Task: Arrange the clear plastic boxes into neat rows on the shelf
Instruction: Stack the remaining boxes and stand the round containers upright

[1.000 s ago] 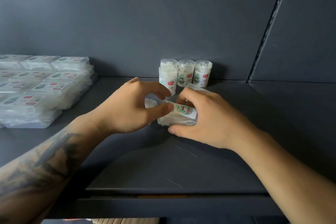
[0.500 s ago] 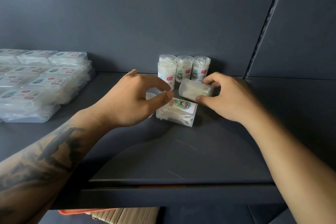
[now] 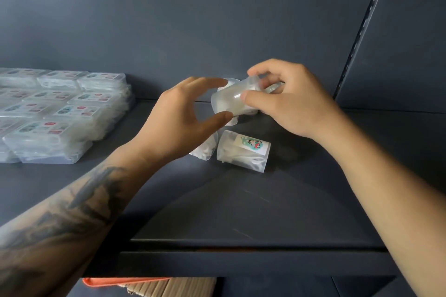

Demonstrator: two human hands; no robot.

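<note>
My right hand grips a clear round tub of white sticks and holds it on its side above the dark shelf. My left hand pinches the tub's left end between forefinger and thumb. Just below, a second tub with a cartoon sticker lies on its side on the shelf. A third tub lies partly hidden under my left hand. The upright tubs at the back wall are mostly covered by my hands.
Stacks of flat clear plastic boxes sit in rows at the shelf's left. A slotted metal upright divides the back wall on the right. Below the shelf's front edge an orange item shows.
My right hand lifted the tub off the shelf and carried it up and left. My left hand left the lying tubs and rose to meet its end.
</note>
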